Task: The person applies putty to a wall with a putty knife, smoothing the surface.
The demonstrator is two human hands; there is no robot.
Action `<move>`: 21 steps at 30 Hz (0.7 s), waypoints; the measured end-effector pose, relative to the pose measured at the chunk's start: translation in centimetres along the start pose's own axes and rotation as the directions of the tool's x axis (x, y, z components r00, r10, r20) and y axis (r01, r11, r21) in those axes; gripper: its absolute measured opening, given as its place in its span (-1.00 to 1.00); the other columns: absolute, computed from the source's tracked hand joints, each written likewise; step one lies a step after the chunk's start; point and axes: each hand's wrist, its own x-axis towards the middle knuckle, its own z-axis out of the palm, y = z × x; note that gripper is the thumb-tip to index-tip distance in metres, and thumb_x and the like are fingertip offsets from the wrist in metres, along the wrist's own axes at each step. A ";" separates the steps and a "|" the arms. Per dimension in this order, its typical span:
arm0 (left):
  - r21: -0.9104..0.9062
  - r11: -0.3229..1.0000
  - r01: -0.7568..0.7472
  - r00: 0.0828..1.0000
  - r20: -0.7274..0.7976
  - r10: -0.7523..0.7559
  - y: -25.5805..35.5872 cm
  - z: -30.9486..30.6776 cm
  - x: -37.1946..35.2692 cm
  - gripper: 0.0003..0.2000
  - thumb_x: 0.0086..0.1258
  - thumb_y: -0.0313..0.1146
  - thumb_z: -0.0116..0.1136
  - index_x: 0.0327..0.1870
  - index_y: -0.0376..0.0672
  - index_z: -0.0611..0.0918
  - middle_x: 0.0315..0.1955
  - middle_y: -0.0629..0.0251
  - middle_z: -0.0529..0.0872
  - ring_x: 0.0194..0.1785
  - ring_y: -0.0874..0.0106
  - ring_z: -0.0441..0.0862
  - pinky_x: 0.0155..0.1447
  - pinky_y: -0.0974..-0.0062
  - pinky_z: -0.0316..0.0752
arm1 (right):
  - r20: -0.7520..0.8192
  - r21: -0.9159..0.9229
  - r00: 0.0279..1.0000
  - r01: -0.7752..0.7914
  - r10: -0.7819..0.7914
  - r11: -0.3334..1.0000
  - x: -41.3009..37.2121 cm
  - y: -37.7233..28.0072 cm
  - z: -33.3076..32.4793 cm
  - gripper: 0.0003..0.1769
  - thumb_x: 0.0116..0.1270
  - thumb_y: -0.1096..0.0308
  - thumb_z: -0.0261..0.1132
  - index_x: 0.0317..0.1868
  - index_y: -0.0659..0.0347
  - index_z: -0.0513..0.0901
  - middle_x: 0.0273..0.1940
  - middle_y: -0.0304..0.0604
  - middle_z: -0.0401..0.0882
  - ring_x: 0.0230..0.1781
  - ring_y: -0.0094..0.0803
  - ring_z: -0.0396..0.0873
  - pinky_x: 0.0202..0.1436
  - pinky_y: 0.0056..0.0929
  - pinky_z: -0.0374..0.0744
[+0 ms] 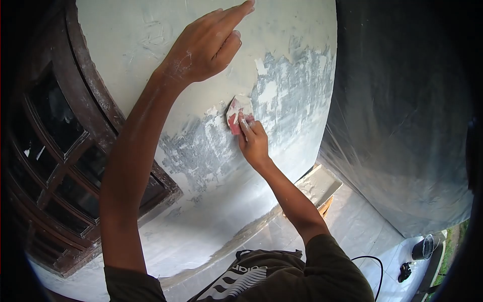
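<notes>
A light-coloured wall (216, 95) fills the middle of the view, smooth and cream above and patchy grey and white lower down. My right hand (255, 142) grips a putty knife (239, 111), a broad blade smeared with white putty and showing red near the hand. The blade lies against the wall where the cream coat meets the grey patch. Higher up on the left, my left hand (204, 48) is raised near the wall with its fingers stretched toward the upper right and the thumb apart. White smears mark its wrist.
To the left is a dark wooden window frame (93, 95) with glass panes. A tray (322, 185) of pale putty stands low by the wall's right end. Translucent plastic sheeting (397, 131) hangs at right. A dark bucket (422, 247) stands on the tiled floor (365, 216).
</notes>
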 end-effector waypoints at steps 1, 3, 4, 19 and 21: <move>0.003 1.000 -0.001 1.000 0.001 0.001 -0.2 0.1 -0.1 -0.46 0.36 -0.49 -0.15 0.35 -0.65 0.30 0.22 -0.49 0.47 0.25 -0.20 0.51 0.39 0.09 0.38 | 0.010 0.053 1.000 0.018 -0.018 0.998 -1.5 -1.0 -0.4 -0.31 -0.03 0.69 0.33 0.24 0.26 0.63 -0.33 -0.07 0.44 -0.25 -0.10 0.52 -0.08 -0.20 0.62; 0.015 1.000 -0.008 1.000 0.008 0.008 -0.7 0.4 -0.2 -0.46 0.36 -0.49 -0.15 0.35 -0.65 0.31 0.21 -0.49 0.48 0.24 -0.20 0.52 0.38 0.09 0.39 | 0.016 0.110 0.999 0.026 -0.028 0.994 -1.6 -1.5 -1.0 -0.31 -0.06 0.69 0.33 0.21 0.22 0.65 -0.34 -0.08 0.42 -0.27 -0.13 0.49 -0.10 -0.22 0.61; 0.014 1.000 -0.006 1.000 0.012 0.005 -0.7 0.4 -0.3 -0.46 0.36 -0.49 -0.15 0.35 -0.65 0.31 0.21 -0.49 0.48 0.24 -0.20 0.52 0.38 0.09 0.39 | -0.010 0.123 1.000 0.029 -0.028 0.992 -0.5 -1.7 -1.5 -0.31 -0.06 0.69 0.33 0.21 0.21 0.66 -0.35 -0.09 0.42 -0.27 -0.14 0.48 -0.11 -0.22 0.61; 0.080 0.996 -0.040 0.999 0.004 0.040 -0.6 0.9 -0.3 -0.48 0.36 -0.50 -0.15 0.32 -0.66 0.33 0.20 -0.49 0.49 0.22 -0.20 0.54 0.38 0.08 0.41 | -0.030 0.129 0.999 0.044 -0.040 0.991 -1.5 -1.9 -0.4 -0.39 0.03 0.70 0.34 0.19 0.29 0.66 -0.44 -0.14 0.33 -0.42 -0.22 0.36 -0.24 -0.32 0.51; 0.032 0.999 -0.019 1.000 0.002 0.019 -0.6 1.0 -0.3 -0.48 0.37 -0.49 -0.15 0.31 -0.67 0.34 0.20 -0.49 0.48 0.22 -0.21 0.53 0.38 0.06 0.40 | -0.083 0.111 0.995 0.064 -0.055 0.992 0.9 -1.3 -0.6 -0.38 0.03 0.69 0.35 0.21 0.28 0.65 -0.43 -0.14 0.35 -0.41 -0.22 0.37 -0.25 -0.33 0.50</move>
